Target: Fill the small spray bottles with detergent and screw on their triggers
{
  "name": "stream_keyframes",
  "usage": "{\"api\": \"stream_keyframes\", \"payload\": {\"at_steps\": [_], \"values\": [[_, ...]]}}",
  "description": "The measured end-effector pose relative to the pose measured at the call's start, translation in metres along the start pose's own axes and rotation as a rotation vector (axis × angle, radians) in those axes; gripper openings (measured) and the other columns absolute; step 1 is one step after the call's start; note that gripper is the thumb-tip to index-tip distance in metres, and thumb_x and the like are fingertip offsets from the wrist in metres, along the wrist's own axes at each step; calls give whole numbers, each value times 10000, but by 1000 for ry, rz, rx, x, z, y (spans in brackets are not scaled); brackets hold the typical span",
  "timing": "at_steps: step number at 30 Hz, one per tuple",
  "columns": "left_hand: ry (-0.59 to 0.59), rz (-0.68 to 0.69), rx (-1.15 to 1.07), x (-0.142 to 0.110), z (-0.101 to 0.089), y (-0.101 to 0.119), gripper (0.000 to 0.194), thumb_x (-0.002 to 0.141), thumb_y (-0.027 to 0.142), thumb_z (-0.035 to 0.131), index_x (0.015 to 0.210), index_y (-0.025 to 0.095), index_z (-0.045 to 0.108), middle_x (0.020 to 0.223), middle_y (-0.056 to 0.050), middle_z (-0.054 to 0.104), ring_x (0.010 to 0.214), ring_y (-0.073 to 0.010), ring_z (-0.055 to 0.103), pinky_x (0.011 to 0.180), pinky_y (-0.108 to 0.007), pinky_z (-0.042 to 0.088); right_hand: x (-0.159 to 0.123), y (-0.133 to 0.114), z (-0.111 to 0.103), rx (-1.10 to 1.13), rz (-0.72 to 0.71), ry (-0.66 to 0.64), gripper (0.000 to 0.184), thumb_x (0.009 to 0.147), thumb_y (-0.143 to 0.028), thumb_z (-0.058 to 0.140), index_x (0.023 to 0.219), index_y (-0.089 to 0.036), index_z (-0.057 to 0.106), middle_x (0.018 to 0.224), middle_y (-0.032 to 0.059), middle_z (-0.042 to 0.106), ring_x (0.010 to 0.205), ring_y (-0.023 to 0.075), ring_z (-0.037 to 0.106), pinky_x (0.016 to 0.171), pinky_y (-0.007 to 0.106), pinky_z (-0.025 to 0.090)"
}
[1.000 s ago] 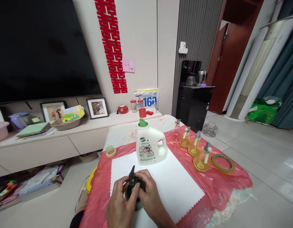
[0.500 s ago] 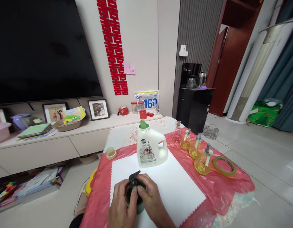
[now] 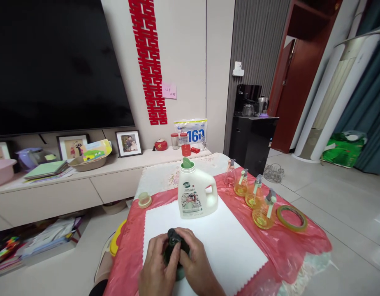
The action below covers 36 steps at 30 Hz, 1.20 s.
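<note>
Clasping a dark green pump bottle (image 3: 172, 236) between left hand (image 3: 154, 263) and right hand (image 3: 195, 258), at lower centre, with fingers curled round its top, over a white scallop-edged mat (image 3: 233, 246), near a white handled jug (image 3: 196, 193).

We see soft, fairly even brightness, its source out of view. Glare streaks the floor tiles (image 3: 319, 196) at right, and the red plastic cover (image 3: 301, 244) glints. The dark pump bottle (image 3: 173, 236) loses detail. Wide-angle stretch makes the air conditioner (image 3: 331, 94) lean; we find the middle reasonably sharp.
</note>
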<state>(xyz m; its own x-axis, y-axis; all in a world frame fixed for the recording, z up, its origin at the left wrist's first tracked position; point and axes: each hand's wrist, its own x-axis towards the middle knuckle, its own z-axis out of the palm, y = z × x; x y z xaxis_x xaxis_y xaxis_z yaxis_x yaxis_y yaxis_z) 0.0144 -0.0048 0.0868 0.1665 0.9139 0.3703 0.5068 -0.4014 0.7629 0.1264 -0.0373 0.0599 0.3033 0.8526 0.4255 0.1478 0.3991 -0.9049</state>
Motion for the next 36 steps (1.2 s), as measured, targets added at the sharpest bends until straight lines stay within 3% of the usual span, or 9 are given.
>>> {"api": "stream_keyframes", "payload": {"at_steps": [5,9,14,18,23,30,36], "values": [[27,59,48,-4,7,-11,343,910,516,466,1091,275,630,1138,-69,667,970,-256,694,610,-303,549,0,1,-4,68,54,-8,416,909,-152,487,1278,-275,635,1250,32,606,1182,158,568,1082,325,433],[95,85,61,-7,11,-5,309,921,460,440,1091,268,613,1105,-72,670,991,-251,692,670,-309,554,2,2,-1,73,4,12,423,874,-116,496,1235,-274,652,1203,25,616,1140,150,583,1033,296,460],[51,-28,30,-5,5,9,385,855,563,510,1087,264,579,1083,-71,673,953,-267,697,645,-329,532,3,3,4,55,-60,41,351,924,-180,509,1229,-275,655,1159,30,613,1091,145,594,965,273,486],[2,-132,42,0,1,14,345,805,561,553,991,269,565,1036,-49,685,930,-265,707,616,-313,497,4,2,7,33,-33,84,326,881,-145,545,1161,-253,675,1106,23,621,1046,131,602,932,239,481],[6,-121,35,3,0,14,266,818,526,541,917,284,589,980,-23,699,898,-247,709,610,-288,469,4,2,8,-14,-24,98,288,887,-171,562,1139,-254,674,1079,20,615,1024,131,600,912,238,484],[7,-41,37,2,1,9,325,865,556,491,974,272,605,1014,-42,664,910,-252,689,613,-301,482,-2,7,0,21,13,2,410,917,-188,504,1294,-296,622,1272,31,582,1211,163,540,1086,319,424],[16,-24,58,-1,3,9,340,889,542,466,1030,272,616,1034,-45,676,924,-254,694,606,-306,489,-1,5,0,55,80,21,411,889,-198,497,1263,-276,650,1229,36,609,1177,171,569,1064,327,444]]}}
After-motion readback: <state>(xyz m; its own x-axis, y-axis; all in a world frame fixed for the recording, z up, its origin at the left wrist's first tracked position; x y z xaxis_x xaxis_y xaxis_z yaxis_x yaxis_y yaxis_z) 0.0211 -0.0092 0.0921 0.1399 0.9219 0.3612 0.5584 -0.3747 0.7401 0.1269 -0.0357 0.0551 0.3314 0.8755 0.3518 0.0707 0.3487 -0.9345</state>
